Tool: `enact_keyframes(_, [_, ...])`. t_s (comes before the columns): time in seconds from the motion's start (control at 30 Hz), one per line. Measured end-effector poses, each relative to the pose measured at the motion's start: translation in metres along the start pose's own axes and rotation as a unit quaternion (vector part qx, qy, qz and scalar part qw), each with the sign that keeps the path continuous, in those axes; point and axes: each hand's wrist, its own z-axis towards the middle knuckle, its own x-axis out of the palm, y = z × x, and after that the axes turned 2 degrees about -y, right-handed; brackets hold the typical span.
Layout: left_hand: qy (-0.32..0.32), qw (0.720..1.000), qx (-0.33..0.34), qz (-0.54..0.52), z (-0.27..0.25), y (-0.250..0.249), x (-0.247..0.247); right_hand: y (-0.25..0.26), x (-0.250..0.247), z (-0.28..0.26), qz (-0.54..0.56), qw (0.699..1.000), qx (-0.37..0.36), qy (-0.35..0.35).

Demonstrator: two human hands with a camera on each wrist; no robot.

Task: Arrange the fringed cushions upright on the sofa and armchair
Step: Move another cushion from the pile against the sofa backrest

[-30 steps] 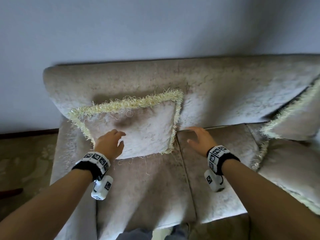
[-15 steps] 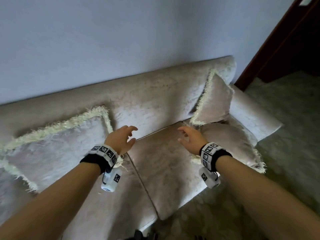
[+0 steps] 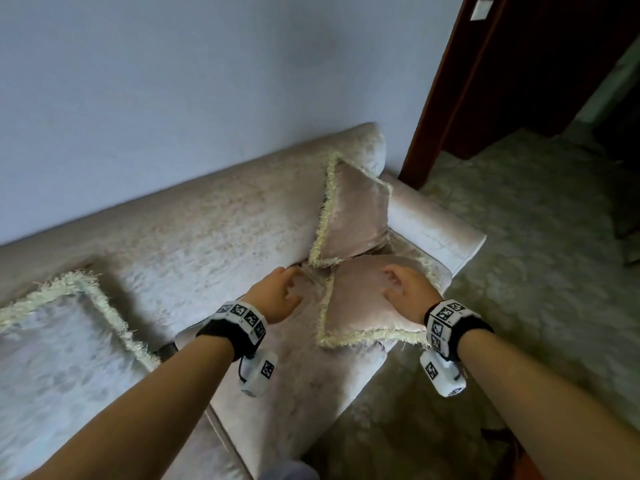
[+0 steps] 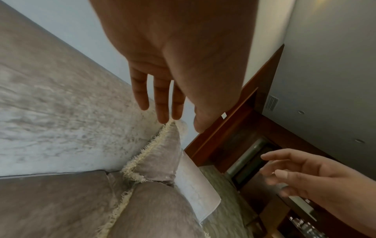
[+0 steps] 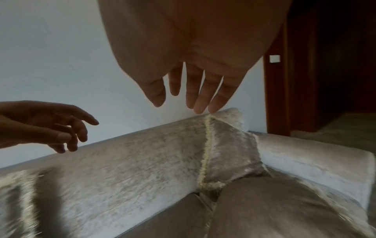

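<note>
Hovering with relaxed, empty fingers, the right hand [image 3: 407, 292] sits directly above the flat cushion [image 3: 360, 306] at the sofa's [image 3: 207, 237] right end, nearer than the equally empty left hand [image 3: 277, 296], which flanks its left fringe.

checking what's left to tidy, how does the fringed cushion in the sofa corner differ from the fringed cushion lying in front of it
Pose: the beige velvet corner cushion with cream fringe stands propped against the sofa backrest; the matching front cushion lies flat on the seat.
Place: the corner cushion sits by the armrest; the front cushion reaches the seat's front edge.
Hands: the open right hand hovers over the front cushion; neither hand is over the corner cushion.
Both share fabric and fringe.
</note>
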Motion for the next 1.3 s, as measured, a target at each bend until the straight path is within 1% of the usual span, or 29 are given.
enact_keyframes(0.17, [0.041, 0.999, 0.008, -0.013, 0.08, -0.025, 0.053, -0.078, -0.008, 0.036, 0.002, 0.998, 0.057, 0.023])
enact_keyframes(0.37, [0.097, 0.994, 0.007, -0.05, 0.192, -0.058, 0.12, -0.166, -0.035, 0.095, 0.061, 0.989, 0.13, 0.022])
enact_keyframes(0.53, [0.134, 0.99, 0.009, -0.045, 0.257, -0.088, 0.157, -0.232, -0.06, 0.127, 0.047, 0.984, 0.173, 0.011])
enact_keyframes(0.7, [0.145, 0.988, -0.025, -0.041, 0.313, -0.099, 0.188, -0.294, -0.078, 0.173, 0.049, 0.978, 0.198, 0.043])
enact_keyframes(0.8, [0.146, 0.986, -0.07, -0.031, 0.333, -0.097, 0.209, -0.333, -0.073, 0.211, 0.048, 0.977, 0.196, 0.065])
enact_keyframes(1.0, [0.13, 0.976, -0.173, -0.021, 0.358, -0.083, 0.244, -0.387, -0.048, 0.279, 0.037, 0.967, 0.175, 0.184])
enact_keyframes(1.07, [0.129, 0.972, -0.194, -0.021, 0.367, -0.069, 0.257, -0.402, -0.035, 0.297, 0.022, 0.963, 0.165, 0.213])
enact_keyframes(1.17, [0.138, 0.968, -0.21, -0.027, 0.377, -0.043, 0.276, -0.422, -0.01, 0.315, 0.025, 0.954, 0.174, 0.244])
enact_keyframes(1.3, [0.186, 0.95, -0.252, -0.011, 0.39, 0.01, 0.315, -0.45, 0.04, 0.335, 0.04, 0.934, 0.209, 0.287])
